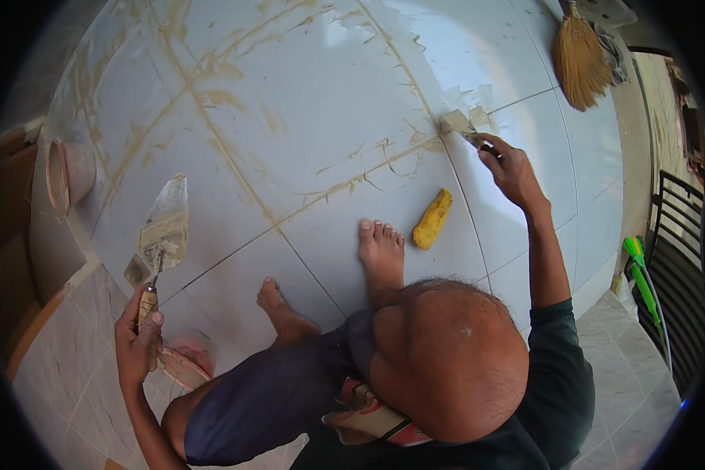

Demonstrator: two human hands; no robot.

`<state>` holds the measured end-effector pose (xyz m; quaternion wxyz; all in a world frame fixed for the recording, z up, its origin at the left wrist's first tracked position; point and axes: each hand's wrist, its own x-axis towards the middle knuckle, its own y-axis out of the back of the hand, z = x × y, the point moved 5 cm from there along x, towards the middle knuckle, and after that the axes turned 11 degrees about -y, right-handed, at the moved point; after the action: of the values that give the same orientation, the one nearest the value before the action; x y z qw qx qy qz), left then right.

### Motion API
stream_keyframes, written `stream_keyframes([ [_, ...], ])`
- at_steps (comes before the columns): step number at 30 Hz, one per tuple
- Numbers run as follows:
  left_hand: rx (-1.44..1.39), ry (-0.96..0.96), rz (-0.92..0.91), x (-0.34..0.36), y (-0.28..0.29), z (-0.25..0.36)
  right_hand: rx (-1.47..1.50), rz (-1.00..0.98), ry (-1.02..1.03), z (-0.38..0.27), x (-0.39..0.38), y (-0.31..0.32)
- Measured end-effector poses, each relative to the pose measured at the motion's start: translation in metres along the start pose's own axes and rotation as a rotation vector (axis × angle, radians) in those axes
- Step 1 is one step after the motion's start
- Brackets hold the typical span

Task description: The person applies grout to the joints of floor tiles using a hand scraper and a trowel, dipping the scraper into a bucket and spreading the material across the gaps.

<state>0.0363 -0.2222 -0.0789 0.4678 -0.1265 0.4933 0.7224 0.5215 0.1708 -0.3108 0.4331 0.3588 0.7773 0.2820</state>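
Note:
My left hand (139,338) is closed around the wooden handle of a pointed trowel (167,223). Beige paste is smeared over its blade, and a small grey flat piece (137,271) shows beside its neck. Out to the right, my right hand (513,174) grips a putty knife (457,123), its paste-coated blade against the white floor tiles (305,102) at a joint. Beige paste fills several joints and streaks the tiles at left and centre. Joints nearer my feet look dark and bare. A yellow sponge (432,219) lies beside my bare foot.
A pinkish bucket (72,174) stands at the far left edge, and a pink-rimmed container (186,362) sits below my left hand. A straw broom (580,63) is at the upper right. Farther right are a green-handled tool (644,286) and a black slatted metal frame (676,227).

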Motion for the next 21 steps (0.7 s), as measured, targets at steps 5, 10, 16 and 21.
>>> stream_keyframes([
  [5,-0.055,0.050,0.023,-0.012,0.005,-0.026,-0.223,0.052,0.048,0.014,0.023,0.047],
  [10,-0.068,0.077,0.032,-0.027,0.010,-0.043,-0.246,-0.246,0.516,-0.009,0.045,-0.033],
  [16,-0.082,0.080,0.042,-0.035,0.013,-0.045,-0.303,-0.317,0.565,-0.121,-0.009,-0.137],
  [21,-0.063,0.088,0.073,-0.033,0.015,-0.034,-0.300,-0.335,0.665,-0.218,-0.033,-0.212],
])
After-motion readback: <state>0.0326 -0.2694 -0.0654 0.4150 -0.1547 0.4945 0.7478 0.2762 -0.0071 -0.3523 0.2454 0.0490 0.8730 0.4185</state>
